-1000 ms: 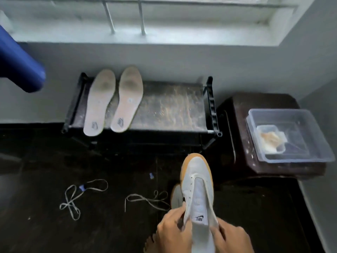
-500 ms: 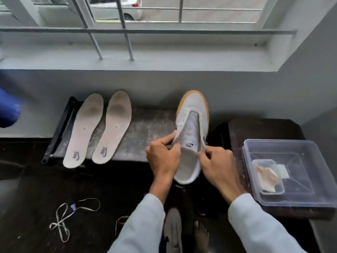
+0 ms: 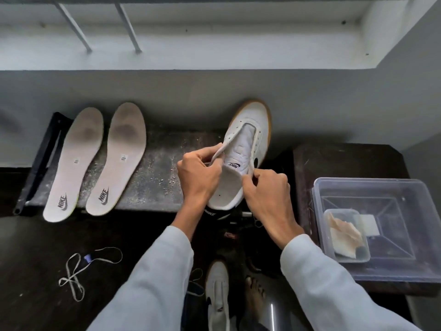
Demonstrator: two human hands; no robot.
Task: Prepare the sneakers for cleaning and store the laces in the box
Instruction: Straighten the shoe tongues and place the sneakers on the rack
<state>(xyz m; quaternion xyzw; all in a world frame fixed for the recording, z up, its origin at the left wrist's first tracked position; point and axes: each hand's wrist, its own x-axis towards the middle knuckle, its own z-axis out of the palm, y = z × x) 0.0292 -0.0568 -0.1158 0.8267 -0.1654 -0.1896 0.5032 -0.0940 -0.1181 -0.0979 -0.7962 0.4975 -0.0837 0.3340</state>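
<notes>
A white sneaker (image 3: 250,130) with a gum sole stands on the right part of the low dark rack (image 3: 155,177), toe towards the wall, without laces. My left hand (image 3: 198,177) pinches the left edge of its opening. My right hand (image 3: 265,194) pinches the right edge. Two white insoles (image 3: 95,161) lie side by side on the rack's left part. The second white sneaker (image 3: 217,292) lies on the floor between my arms. One loose lace (image 3: 81,271) lies on the dark floor at the left. A clear plastic box (image 3: 381,206) stands at the right.
The box sits on a dark brown stand (image 3: 346,158) and holds a smaller clear container (image 3: 346,235) with a cloth. A bare foot (image 3: 255,297) is on the floor by the second sneaker. A grey wall and window ledge (image 3: 214,44) rise behind the rack.
Both hands lifted the sneaker from the floor and set it on the rack's right part. They still grip the edges of its opening; the view rose, then tipped down.
</notes>
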